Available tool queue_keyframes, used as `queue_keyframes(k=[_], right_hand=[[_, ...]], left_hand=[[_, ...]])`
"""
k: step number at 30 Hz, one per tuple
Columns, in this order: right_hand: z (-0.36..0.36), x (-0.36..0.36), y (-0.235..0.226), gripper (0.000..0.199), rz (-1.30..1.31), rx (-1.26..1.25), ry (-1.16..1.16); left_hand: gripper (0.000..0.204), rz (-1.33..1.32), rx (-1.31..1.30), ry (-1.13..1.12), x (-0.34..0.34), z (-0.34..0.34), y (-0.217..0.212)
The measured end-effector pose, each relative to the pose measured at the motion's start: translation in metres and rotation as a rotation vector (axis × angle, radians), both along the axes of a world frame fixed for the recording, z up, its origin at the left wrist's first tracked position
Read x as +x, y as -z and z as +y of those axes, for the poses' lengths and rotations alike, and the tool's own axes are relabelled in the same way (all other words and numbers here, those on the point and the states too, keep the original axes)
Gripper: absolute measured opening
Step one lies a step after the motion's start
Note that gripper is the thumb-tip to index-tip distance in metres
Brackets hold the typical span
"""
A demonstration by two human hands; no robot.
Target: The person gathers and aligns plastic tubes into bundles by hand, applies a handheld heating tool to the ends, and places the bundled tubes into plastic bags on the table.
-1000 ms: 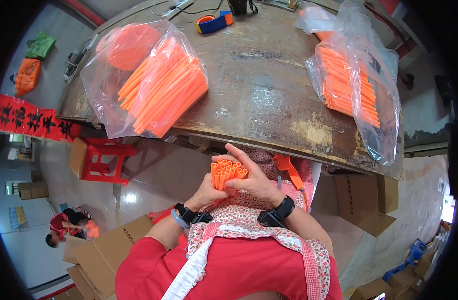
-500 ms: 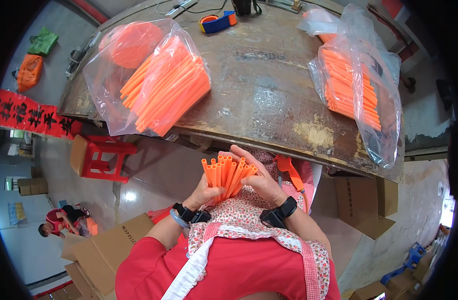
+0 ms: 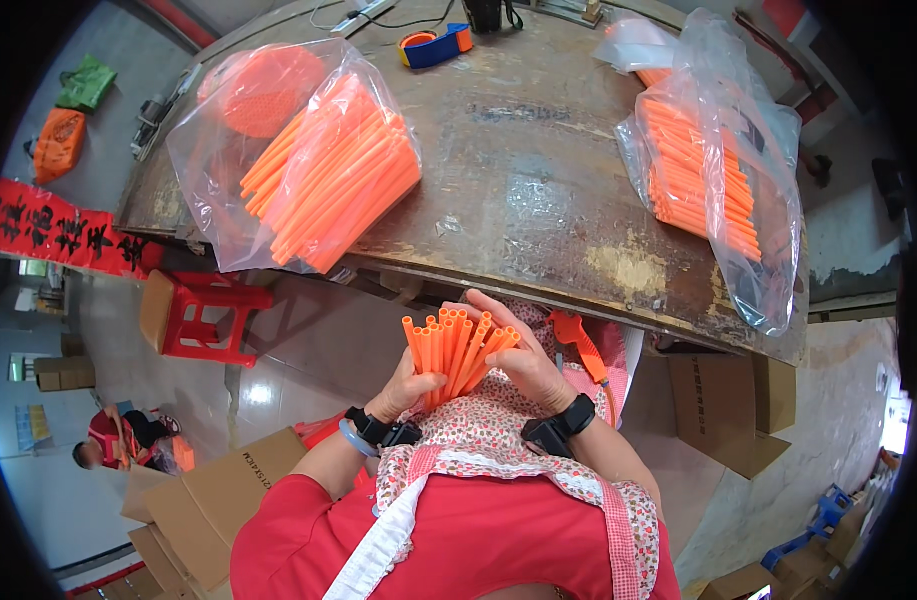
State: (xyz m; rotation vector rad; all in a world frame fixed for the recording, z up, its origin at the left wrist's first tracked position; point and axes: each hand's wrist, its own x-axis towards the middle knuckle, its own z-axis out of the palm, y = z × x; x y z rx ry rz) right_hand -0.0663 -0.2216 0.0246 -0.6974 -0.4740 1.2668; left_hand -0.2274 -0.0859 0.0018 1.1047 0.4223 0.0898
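A bunch of orange plastic tubes [image 3: 449, 345] stands upright between my hands, just in front of the table's near edge and above my flowered apron. My left hand [image 3: 409, 385] is closed round the left side of the bunch, thumb across the front. On the other side my right hand [image 3: 529, 365] presses against the tubes, its fingers reaching behind them and its thumb at the front. The hollow upper ends face up at slightly uneven heights. The lower ends are partly hidden by my hands.
On the worn wooden table [image 3: 519, 190] lie a clear bag of orange tubes [image 3: 344, 185] at left and another bag [image 3: 699, 170] at right. A tape dispenser [image 3: 437, 46] sits at the back. A red stool [image 3: 214, 315] and cardboard boxes [image 3: 224, 490] stand on the floor.
Both hands keep their hold on the tubes, with only a slight shift of the fingers and the bunch. In the background at left, the seated person's head has moved a little.
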Motion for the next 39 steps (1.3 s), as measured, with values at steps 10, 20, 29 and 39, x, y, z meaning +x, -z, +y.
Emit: queue_keyframes(k=[10,20,29,39], right_hand=[[0.008,-0.004,-0.013,0.096,-0.371,0.120,-0.147],[0.003,-0.005,0.004,0.095,-0.279,0.149,-0.201],[0.001,-0.003,0.007,0.094,-0.271,0.162,-0.210],[-0.010,0.018,-0.036,0.077,-1.431,-0.159,0.527]], left_hand=[[0.053,-0.058,0.373,0.170,0.010,-0.017,0.006],[0.044,-0.099,0.642,0.228,0.007,-0.019,0.008],[0.044,-0.110,0.688,0.240,0.007,-0.020,0.010],[0.050,0.124,0.363,0.143,0.020,0.009,-0.016]])
